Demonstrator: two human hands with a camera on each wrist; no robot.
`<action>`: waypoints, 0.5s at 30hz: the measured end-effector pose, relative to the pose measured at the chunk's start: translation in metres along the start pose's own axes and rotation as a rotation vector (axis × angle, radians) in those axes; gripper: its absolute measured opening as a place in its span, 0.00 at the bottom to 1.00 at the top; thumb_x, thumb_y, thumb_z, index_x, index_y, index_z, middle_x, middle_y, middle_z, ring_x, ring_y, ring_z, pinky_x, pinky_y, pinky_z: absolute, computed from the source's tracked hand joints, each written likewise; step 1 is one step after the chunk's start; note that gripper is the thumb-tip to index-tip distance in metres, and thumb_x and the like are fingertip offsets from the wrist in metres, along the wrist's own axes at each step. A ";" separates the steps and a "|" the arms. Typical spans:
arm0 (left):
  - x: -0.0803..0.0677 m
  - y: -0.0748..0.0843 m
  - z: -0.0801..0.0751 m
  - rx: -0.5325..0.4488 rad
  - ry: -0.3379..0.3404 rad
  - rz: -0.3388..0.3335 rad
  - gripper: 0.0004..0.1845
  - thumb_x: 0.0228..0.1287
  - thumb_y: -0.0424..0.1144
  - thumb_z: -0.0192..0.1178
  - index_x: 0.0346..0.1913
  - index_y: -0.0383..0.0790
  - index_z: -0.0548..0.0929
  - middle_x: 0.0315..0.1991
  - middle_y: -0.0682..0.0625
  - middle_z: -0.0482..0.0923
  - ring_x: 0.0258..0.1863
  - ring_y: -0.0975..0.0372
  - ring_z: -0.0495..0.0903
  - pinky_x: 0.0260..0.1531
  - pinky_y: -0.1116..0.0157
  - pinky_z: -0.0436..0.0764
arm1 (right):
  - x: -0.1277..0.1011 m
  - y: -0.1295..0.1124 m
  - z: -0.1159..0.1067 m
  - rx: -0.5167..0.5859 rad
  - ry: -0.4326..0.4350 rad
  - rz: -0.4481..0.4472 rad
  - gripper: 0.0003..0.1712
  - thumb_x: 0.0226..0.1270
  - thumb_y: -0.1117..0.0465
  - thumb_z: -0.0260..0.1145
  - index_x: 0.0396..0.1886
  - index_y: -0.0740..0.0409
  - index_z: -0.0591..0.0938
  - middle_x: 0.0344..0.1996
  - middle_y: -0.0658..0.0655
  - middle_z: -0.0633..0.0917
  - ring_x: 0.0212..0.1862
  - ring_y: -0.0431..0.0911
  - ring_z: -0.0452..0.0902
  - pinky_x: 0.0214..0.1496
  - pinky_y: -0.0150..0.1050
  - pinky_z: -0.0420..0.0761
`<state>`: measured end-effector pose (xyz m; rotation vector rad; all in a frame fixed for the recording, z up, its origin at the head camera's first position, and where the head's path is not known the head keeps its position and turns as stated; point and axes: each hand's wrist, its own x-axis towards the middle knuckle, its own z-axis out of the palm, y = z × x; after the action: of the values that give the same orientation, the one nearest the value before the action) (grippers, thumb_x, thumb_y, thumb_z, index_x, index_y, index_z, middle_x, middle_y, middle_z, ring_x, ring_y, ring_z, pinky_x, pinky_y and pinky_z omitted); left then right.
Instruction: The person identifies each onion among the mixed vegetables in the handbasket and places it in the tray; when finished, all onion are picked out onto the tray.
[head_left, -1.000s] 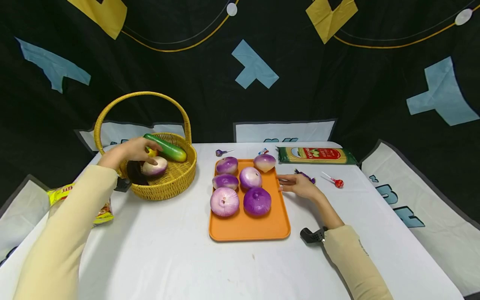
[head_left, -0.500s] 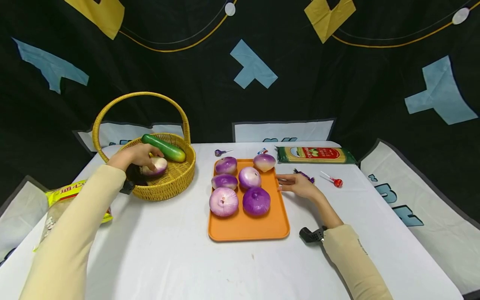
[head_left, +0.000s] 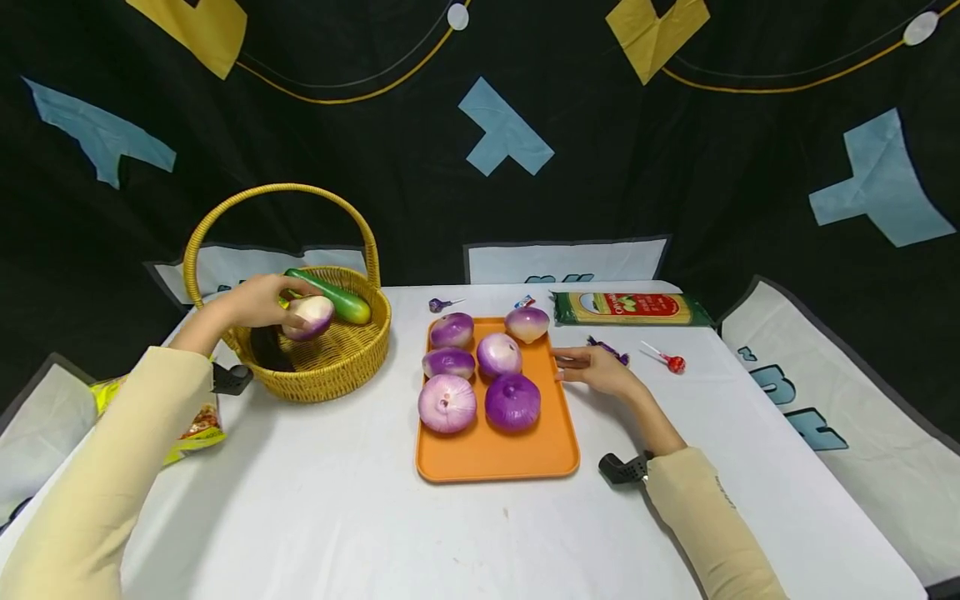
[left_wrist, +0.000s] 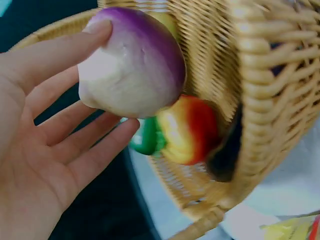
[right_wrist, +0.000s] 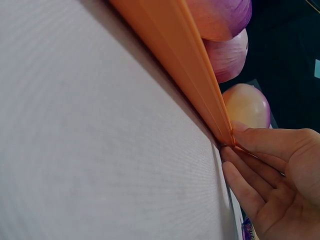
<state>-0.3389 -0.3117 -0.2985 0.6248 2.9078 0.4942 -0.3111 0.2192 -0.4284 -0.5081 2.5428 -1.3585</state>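
My left hand (head_left: 258,303) holds a purple and white onion (left_wrist: 135,65) between thumb and fingers, above the yellow wicker basket (head_left: 330,379). Inside the basket lie a green cucumber-like vegetable (head_left: 341,302), a dark eggplant-like one (head_left: 267,347) and a red-yellow pepper-like one (left_wrist: 190,130), seen in the left wrist view. At the right side of the orange tray (head_left: 495,465), my right hand (head_left: 600,372) pinches the rim, thumb on top and fingers against the underside. Several purple onions (head_left: 513,402) sit on the tray's far and middle parts.
A green noodle packet (head_left: 633,309) lies at the back right. Near it are a red lollipop (head_left: 675,364) and a purple-wrapped candy (head_left: 609,350). Another lollipop (head_left: 437,305) is behind the tray. A yellow snack bag (head_left: 198,433) lies under my left arm. The basket handle (head_left: 288,188) arches high.
My left hand reached down into the basket, took hold of the onion and lifted it slightly up and to the left. My right hand and the tray have stayed in place.
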 end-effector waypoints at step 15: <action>-0.028 0.101 0.017 -0.082 0.111 0.292 0.29 0.53 0.38 0.73 0.60 0.40 0.78 0.56 0.42 0.76 0.50 0.51 0.76 0.48 0.52 0.81 | -0.001 -0.001 -0.001 0.000 -0.009 -0.009 0.31 0.64 0.63 0.67 0.65 0.66 0.72 0.59 0.65 0.76 0.60 0.56 0.74 0.63 0.48 0.71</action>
<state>-0.2724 -0.2310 -0.2789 1.0490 2.8911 0.6974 -0.3105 0.2194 -0.4271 -0.5253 2.5361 -1.3567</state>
